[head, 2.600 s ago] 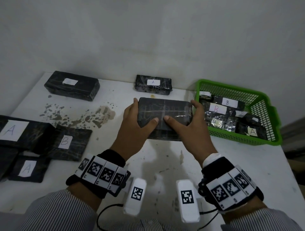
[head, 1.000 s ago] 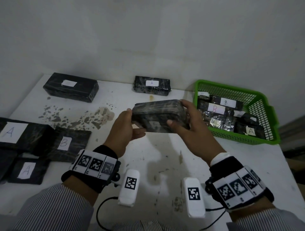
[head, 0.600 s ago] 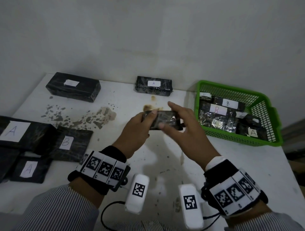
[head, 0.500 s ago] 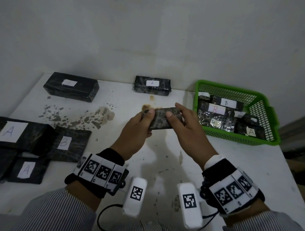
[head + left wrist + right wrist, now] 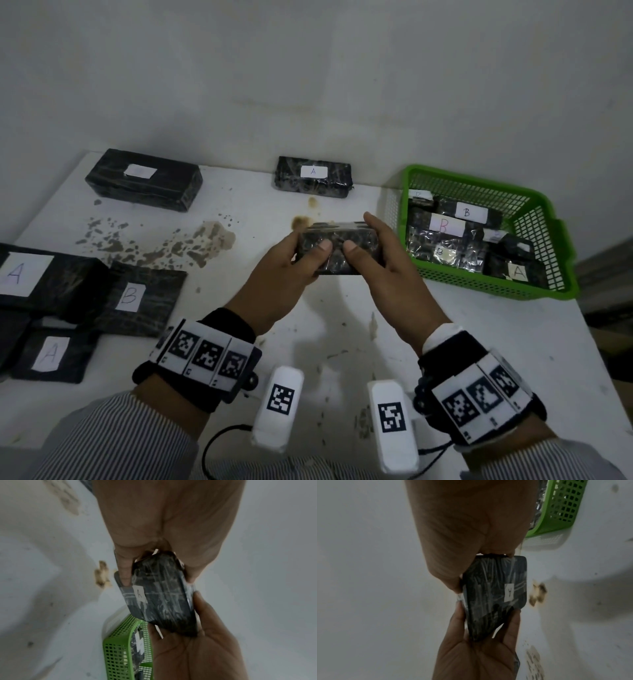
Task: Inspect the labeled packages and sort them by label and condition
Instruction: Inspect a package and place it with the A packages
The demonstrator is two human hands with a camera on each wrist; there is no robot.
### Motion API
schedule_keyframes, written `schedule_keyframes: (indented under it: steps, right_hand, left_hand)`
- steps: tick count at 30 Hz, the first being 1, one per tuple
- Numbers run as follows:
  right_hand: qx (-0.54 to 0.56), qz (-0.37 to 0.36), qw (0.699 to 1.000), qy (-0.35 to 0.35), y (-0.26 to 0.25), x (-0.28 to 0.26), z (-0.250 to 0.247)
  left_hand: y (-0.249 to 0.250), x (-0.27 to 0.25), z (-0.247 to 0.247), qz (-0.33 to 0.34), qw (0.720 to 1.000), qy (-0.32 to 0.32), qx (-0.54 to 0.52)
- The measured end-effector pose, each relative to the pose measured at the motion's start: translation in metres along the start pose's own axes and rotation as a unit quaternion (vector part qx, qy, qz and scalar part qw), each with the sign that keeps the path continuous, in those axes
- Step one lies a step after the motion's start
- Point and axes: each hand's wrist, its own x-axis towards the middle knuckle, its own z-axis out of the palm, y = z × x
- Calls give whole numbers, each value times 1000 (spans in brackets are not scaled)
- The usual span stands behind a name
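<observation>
You hold package (image 5: pixel 337 247) between left hand (image 5: pixel 282 274) and right hand (image 5: pixel 385 270), fingers curled on ends; long axis left-right, "A" label (image 5: pixel 508 593) underneath.

One green basket (image 5: pixel 561 240); one held package (image 5: pixel 337 248); two packages at desk back; four at left; several more in basket, number unclear.

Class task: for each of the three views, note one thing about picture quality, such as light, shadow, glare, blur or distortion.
Head view: dim, even light, soft shadow under the hands on the table, wide-angle bending at the edges. Left wrist view: the left hand is close and blurred, while the held package shows streaky glare on its wrap. Right wrist view: dark and soft, the right hand out of focus, the green basket warped.
</observation>
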Motion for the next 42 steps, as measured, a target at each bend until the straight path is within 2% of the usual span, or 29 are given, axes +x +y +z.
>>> schedule_keyframes:
  steps: [2,6,8,10,12,15,17,19,21,23,26,29,31,34,39,42]
  right_hand:
    - [33,17,999,35,-4,2,2]
    - [142,116,980,74,1,11,2]
    - [173,126,974,80,6,10,2]
    - [198,119,970,81,9,7,0]
    - [196,92,973,79,7,4,-4]
    - [72,28,996,50,5,1,-3]
    - [22,10,1000,21,7,0,1]
    - [89,23,996,3,3,-1,4]
    - [201,62,978,-11,-5,-1,3]
    - [244,81,966,-21,-9,0,0]
    - [165,61,984,-5,-14,2,2]
    - [102,14,995,-6,-13,0,5]
    - [93,-5,995,-19,-11,-3,5]
    - [112,-14,993,-34,-14,-6,4]
    - [45,-56,997,-20,-16,-5,1]
    - [72,-50,995,-44,-17,-5,-3]
  left_hand:
    - [-2,0,-5,40,999,-30,-5]
    - [-4,-3,-4,117,989,-61,65]
    - [-5,-5,-4,118,988,-65,81]
    - [-3,-5,-5,73,995,-71,-7]
    - [2,-3,-6,22,996,-40,-78]
    - [7,1,-7,-1,999,46,-23]
    - [3,4,-9,18,998,64,24]
    - [-1,5,-12,30,998,43,17]
    - [-4,2,-16,33,999,2,-2]
    - [-4,-1,-17,28,999,-36,-18]
    - [7,-5,-7,-8,996,-51,-73]
    - [10,-2,2,-42,994,8,-98]
    - [9,-2,3,-28,995,35,-84]
    - [6,-3,4,-5,998,30,-57]
    - [1,-5,4,12,996,40,-73]
    - [-1,-4,1,26,997,37,-56]
